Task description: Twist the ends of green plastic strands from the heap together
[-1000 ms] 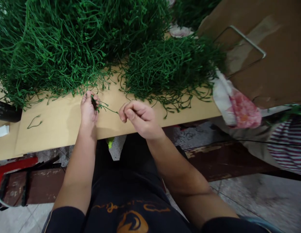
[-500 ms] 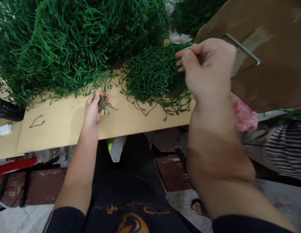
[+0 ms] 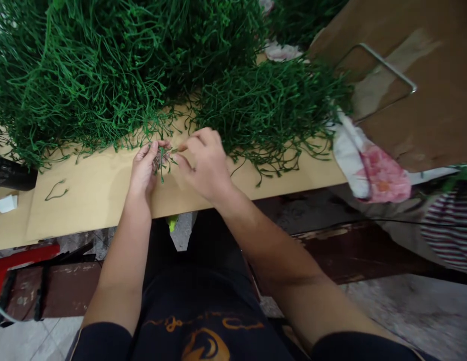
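My left hand (image 3: 143, 164) is closed on a small bunch of green stems (image 3: 162, 159) above the tan table top (image 3: 94, 193). Just right of it, my right hand (image 3: 206, 163) is blurred, with its thumb and forefinger at the tips of the bunch; whether they pinch a stem is unclear. A large heap of green plastic-looking stems (image 3: 105, 65) lies behind my left hand. Behind my right hand is a smaller pile of similar stems (image 3: 263, 108).
A brown board (image 3: 436, 115) with a metal wire handle stands at the right, beside a pink flowered cloth (image 3: 387, 175). At the left are a black cylinder (image 3: 13, 173), a white paper piece (image 3: 7, 203) and a loose stem (image 3: 56, 190). Striped fabric (image 3: 451, 225) shows far right.
My right hand has come down and left from above the smaller pile to the bunch. My left hand has stayed in nearly the same place, still holding the stems.
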Demonstrator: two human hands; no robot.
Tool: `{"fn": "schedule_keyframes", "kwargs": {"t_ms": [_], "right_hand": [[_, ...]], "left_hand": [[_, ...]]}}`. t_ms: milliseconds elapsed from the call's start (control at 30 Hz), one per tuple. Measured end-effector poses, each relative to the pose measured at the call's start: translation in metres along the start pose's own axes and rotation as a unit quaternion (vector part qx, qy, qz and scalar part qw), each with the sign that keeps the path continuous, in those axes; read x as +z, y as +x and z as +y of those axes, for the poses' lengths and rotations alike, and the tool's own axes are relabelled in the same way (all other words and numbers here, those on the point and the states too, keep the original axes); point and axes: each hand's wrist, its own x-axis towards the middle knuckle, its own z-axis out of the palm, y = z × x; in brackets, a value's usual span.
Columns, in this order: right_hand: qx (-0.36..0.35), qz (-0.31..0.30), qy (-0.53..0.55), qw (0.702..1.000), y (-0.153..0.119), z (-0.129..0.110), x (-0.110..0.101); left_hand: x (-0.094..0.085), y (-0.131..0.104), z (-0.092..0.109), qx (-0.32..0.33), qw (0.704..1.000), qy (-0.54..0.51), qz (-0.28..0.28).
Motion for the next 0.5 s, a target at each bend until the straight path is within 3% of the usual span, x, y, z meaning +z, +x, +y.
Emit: {"fn": "schedule_keyframes", "kwargs": {"t_ms": [167,300,400,500], "right_hand": [[0.100,-0.081,0.179,0.975,0.009,0.006,0.025],[0.205,-0.124,0.349,0.906,0.013,0.017,0.036],[0.220,-0.193,0.436,0.851,0.012,0.014,0.038],[0.194,-0.192,0.461,0.844,0.011,0.008,0.038]], "left_hand": [[0.002,-0.001,0.004,-0.029,0.998,-0.054,0.013],[0.002,-0.001,0.006,-0.061,0.995,-0.072,0.011],[0.001,0.000,0.006,-0.067,0.995,-0.076,-0.009],[0.000,-0.001,0.006,-0.065,0.995,-0.066,-0.029]]}}
